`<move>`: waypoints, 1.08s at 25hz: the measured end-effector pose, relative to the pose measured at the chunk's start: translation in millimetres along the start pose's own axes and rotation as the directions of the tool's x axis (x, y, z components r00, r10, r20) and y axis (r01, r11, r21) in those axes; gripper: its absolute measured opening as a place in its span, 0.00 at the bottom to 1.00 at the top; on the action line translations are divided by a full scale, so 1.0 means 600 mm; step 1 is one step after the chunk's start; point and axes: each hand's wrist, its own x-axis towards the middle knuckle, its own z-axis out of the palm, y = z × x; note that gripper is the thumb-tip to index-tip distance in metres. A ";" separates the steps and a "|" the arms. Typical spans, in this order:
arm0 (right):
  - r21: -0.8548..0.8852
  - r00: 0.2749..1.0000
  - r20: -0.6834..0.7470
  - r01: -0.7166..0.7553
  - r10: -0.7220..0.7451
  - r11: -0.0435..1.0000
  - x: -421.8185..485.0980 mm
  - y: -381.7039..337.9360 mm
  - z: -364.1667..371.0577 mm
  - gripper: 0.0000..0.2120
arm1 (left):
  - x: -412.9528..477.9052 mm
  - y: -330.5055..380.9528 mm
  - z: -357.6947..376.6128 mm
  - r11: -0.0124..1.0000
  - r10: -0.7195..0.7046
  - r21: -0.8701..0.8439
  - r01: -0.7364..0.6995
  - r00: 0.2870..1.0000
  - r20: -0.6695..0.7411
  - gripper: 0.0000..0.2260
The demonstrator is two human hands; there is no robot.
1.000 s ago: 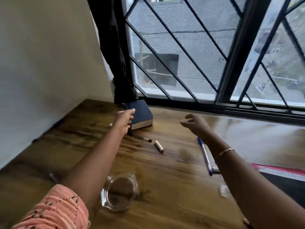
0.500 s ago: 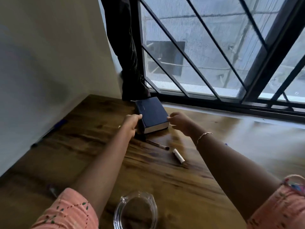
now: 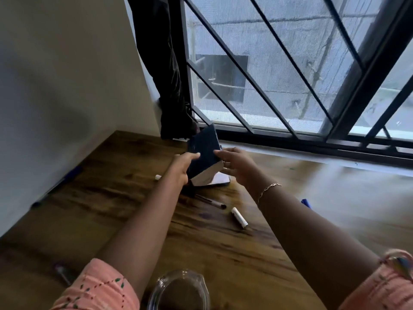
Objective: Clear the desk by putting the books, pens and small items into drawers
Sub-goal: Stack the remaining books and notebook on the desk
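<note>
My left hand and right hand grip the dark blue book between them, tilted; I see a pen lying between my forearms.

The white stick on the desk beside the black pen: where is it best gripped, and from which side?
Pinch the white stick across its middle from above: it lies flat on the desk, with bare wood along both long sides. The black pen lies apart from it, so fingers should fit.

Barred window, wooden desk
</note>
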 end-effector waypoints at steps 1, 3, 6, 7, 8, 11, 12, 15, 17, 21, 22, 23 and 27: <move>0.018 1.000 0.003 0.007 -0.007 1.000 -0.004 -0.007 0.001 0.06 | -0.010 0.001 0.004 0.999 -0.029 -0.028 0.030 0.999 0.022 0.12; -0.043 0.999 -0.008 0.049 -0.050 0.998 -0.013 -0.022 0.000 0.06 | -0.022 -0.006 0.014 0.994 -0.075 -0.074 0.078 0.996 0.040 0.10; -0.101 0.991 -0.012 0.130 -0.131 0.986 -0.038 -0.044 -0.020 0.04 | -0.038 -0.014 0.030 0.984 -0.060 -0.163 0.069 0.996 0.063 0.12; -0.104 0.989 -0.013 0.147 -0.149 0.984 -0.048 -0.052 -0.029 0.06 | -0.047 -0.014 0.036 0.978 -0.029 -0.204 0.044 0.997 0.075 0.14; -0.089 0.988 -0.016 0.154 -0.156 0.984 -0.059 -0.057 -0.040 0.08 | -0.053 -0.013 0.041 0.972 0.020 -0.235 0.002 0.996 0.091 0.16; 0.023 0.988 -0.043 0.147 -0.146 0.989 -0.099 -0.064 -0.072 0.08 | -0.078 0.003 0.059 0.955 0.190 -0.248 -0.164 0.978 0.085 0.13; 0.062 0.987 -0.066 0.152 -0.148 0.986 -0.116 -0.067 -0.087 0.08 | -0.094 0.009 0.068 0.947 0.227 -0.255 -0.196 0.969 0.095 0.13; 0.040 0.969 -0.131 0.217 -0.211 0.975 -0.170 -0.074 -0.144 0.11 | -0.148 0.008 0.107 0.930 0.272 -0.297 -0.218 0.950 0.153 0.19; -0.039 0.955 -0.160 0.247 -0.250 0.968 -0.217 -0.078 -0.189 0.11 | -0.193 -0.013 0.141 0.933 0.257 -0.311 -0.180 0.940 0.225 0.18; -0.068 0.948 -0.172 0.259 -0.267 0.963 -0.330 -0.066 -0.286 0.08 | -0.294 -0.074 0.218 0.927 0.231 -0.359 -0.110 0.920 0.316 0.07; -0.035 0.948 -0.180 0.259 -0.261 0.965 -0.360 -0.059 -0.314 0.07 | -0.326 -0.093 0.242 0.924 0.235 -0.368 -0.104 0.913 0.333 0.06; -0.004 0.952 -0.187 0.248 -0.244 0.969 -0.390 -0.050 -0.343 0.06 | -0.359 -0.116 0.268 0.923 0.238 -0.371 -0.100 0.907 0.348 0.06; -0.026 0.969 -0.206 0.133 -0.136 0.991 -0.495 -0.012 -0.449 0.06 | -0.467 -0.210 0.359 0.937 0.190 -0.344 -0.051 0.904 0.384 0.17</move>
